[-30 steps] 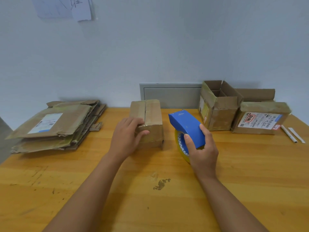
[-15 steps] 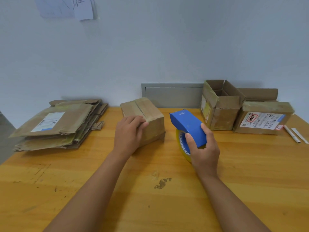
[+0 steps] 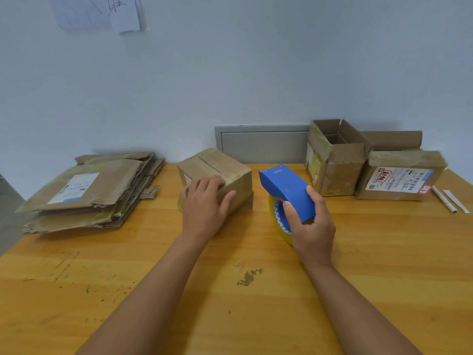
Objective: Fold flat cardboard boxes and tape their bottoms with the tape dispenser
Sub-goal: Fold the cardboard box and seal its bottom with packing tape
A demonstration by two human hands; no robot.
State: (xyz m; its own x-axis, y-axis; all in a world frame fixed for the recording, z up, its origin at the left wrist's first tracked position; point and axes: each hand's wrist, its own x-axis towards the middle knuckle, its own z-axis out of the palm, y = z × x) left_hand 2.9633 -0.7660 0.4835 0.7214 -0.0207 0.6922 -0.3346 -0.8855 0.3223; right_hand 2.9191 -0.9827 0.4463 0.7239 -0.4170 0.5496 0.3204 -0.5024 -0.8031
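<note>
Head view, one entry.

Change vs. earlier frames: folded box (image 3: 217, 172) has been turned. A second ago its seam ran straight away from the viewer; now it sits skewed, seam running far-left to near-right, near-right corner toward the tape dispenser (image 3: 286, 190). Left hand (image 3: 204, 201) has stayed on its near top edge throughout. Dispenser and right hand (image 3: 311, 226) about where they were.

Item 1, folded box: brown cardboard, closed flaps up, seam down the middle, old tape sheen on faces. Centre of wooden table (image 3: 102, 278), far half. Left hand lies over near corner, fingers curved round the top edge, thumb on the near-right face.

Item 2, tape dispenser: blue housing, yellowish roll under it, standing on table just right of the box, not touching it. Right hand wraps the housing, thumb on left side, fingers on right.

Item 3, flat boxes (image 3: 87, 190): stack, far left, white label on top sheet.

Item 4, open box (image 3: 335, 160): far right, flaps up.

Item 5, labelled box (image 3: 401, 175): beside it, further right.
</note>
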